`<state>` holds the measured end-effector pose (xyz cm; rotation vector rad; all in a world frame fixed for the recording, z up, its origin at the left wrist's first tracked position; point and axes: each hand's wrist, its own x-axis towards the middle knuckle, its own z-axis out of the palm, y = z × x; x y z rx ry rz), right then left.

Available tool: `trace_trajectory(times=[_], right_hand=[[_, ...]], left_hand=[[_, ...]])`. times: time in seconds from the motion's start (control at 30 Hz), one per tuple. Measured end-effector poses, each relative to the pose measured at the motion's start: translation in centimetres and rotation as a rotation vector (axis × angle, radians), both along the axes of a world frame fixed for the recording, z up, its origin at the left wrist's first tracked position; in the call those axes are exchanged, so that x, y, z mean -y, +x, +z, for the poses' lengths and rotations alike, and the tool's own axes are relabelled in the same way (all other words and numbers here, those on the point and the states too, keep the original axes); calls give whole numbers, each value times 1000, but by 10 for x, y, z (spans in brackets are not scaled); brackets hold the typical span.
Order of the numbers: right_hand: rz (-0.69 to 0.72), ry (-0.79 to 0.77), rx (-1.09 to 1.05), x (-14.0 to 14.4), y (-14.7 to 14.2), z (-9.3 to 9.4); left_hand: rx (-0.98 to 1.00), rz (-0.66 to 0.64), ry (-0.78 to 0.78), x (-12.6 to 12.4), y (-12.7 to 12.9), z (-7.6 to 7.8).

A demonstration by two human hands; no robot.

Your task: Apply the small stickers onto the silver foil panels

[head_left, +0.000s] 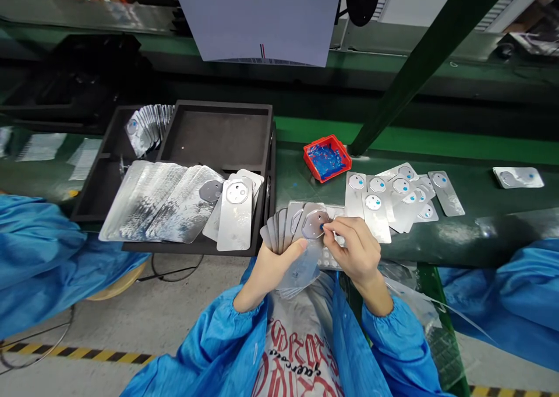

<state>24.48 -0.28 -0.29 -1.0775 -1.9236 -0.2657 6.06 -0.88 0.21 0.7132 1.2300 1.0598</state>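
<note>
Low in the frame's middle, left hand [273, 264] grips fanned metal plates [293, 225], while right hand [356, 250] fingers [335, 229] pinch a blue sticker [322, 227].

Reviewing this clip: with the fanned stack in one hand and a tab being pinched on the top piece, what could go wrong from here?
1. The left hand grips the fanned stack of silver metal plates only at its lower end, so plates may slip out.
2. The right hand pinches a small blue tab; it could tear or drop.
3. The overlapping silver plates on the black tray overhang its front edge and might slide off.
</note>
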Motion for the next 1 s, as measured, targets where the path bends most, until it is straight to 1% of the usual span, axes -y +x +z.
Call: trace_trajectory(times=[0.13,0.23,0.3,0.37,0.43,0.5,0.53,0.57,0.63,0.67,0.7,0.73,0.77,0.8,0.87,0.9,1.0], right_hand=[[56,-27,-17,-1,0,1],[105,-86,-67,3,-4,4],[140,-154,-151,5,-7,6],[131,-209,-299,-2,-6,6],[41,-221,-463,-25,0,3],[-90,-209,-544,-64,11,-4],[-144,-228,-513,-87,17,-9],[-185,-280,-450,-110,24,-15],[-210,-461,-229,-148,37,-26],[-215,-535,-111,-159,42,-30],[-211,-582,-7,-164,46,-35],[-200,-593,69,-163,49,-38],[-184,-572,109,-155,51,-40],[-162,-535,113,-142,52,-42],[-92,-491,56,-104,51,-45],[-39,-511,21,-83,49,-46],[194,-690,19,-25,37,-55]], left_hand=[[-4,10,-14,1,0,2],[29,34,-29,1,2,4],[65,86,-81,1,3,6],[113,145,-166,-1,4,9],[194,173,-245,-3,1,13],[292,164,-290,-5,-4,18],[336,155,-294,-5,-7,20],[368,149,-289,-5,-11,22],[397,166,-261,-5,-19,25],[399,186,-244,-5,-23,26],[397,208,-229,-5,-27,26],[390,228,-218,-5,-30,26],[380,246,-210,-6,-33,26],[363,265,-204,-7,-35,24],[310,316,-189,-9,-40,22],[278,351,-181,-11,-41,20],[198,450,-149,-13,-46,17]])
